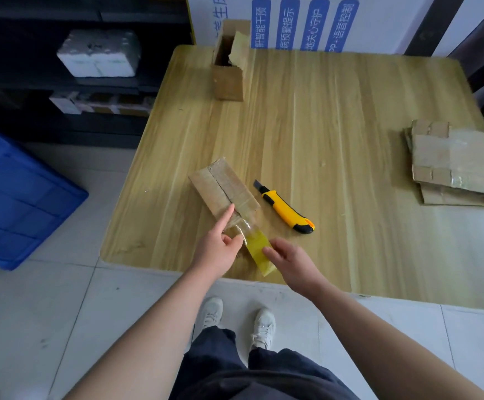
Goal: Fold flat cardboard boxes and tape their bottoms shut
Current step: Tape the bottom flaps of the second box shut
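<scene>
Wooden table (321, 125): left grip (220, 248) holds tape (256, 248), index on box (223, 189); right grip (288, 262) pinches tape.

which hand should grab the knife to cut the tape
Right, probably: the utility knife lies nearer the right hand, while the left hand holds the tape down on the cardboard box.

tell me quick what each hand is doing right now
Left hand: grip closed on the clear yellowish packing tape, index finger pressing the small brown cardboard box.
Right hand: grip closed, pinching the same tape.
</scene>
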`<state>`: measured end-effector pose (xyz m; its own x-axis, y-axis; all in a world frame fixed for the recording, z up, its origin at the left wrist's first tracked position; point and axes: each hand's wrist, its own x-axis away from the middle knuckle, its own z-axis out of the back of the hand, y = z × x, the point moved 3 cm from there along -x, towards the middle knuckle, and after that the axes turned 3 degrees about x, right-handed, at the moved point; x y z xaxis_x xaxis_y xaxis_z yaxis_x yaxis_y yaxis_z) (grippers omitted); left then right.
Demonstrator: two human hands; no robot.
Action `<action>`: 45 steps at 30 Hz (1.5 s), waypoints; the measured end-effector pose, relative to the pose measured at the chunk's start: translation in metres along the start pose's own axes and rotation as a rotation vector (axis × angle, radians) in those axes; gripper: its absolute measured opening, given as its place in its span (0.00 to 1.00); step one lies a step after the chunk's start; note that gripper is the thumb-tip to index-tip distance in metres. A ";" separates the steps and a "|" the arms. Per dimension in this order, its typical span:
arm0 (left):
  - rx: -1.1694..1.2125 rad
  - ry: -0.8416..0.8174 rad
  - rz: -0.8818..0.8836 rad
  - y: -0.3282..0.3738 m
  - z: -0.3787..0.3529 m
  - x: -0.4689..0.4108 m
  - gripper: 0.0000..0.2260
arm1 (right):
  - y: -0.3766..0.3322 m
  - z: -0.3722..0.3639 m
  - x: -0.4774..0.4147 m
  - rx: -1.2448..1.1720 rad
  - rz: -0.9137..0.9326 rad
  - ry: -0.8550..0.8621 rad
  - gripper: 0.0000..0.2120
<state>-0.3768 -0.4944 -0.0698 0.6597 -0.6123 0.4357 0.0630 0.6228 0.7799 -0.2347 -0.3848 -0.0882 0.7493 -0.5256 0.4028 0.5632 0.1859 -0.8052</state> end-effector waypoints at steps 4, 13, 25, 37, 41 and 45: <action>0.363 -0.018 0.110 -0.001 -0.011 0.001 0.33 | 0.002 0.002 -0.003 0.028 -0.003 -0.037 0.10; 0.599 0.049 0.173 0.002 -0.027 0.003 0.36 | -0.002 0.012 -0.008 0.097 -0.031 -0.070 0.13; 0.529 0.111 0.094 -0.002 -0.031 0.001 0.35 | 0.003 0.048 -0.089 0.664 -0.024 0.171 0.23; 0.541 0.098 0.078 -0.003 -0.028 0.000 0.36 | 0.023 0.086 -0.063 0.385 -0.194 0.005 0.14; 0.551 0.098 0.091 -0.001 -0.027 0.001 0.35 | -0.003 0.098 -0.042 0.293 -0.036 -0.039 0.10; 0.529 0.125 0.077 0.002 -0.027 0.002 0.35 | -0.032 0.105 -0.029 0.437 0.059 -0.230 0.11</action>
<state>-0.3555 -0.4812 -0.0796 0.7336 -0.4922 0.4686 -0.3529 0.3134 0.8816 -0.2376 -0.2882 -0.0282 0.8141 -0.3160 0.4872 0.5739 0.5662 -0.5917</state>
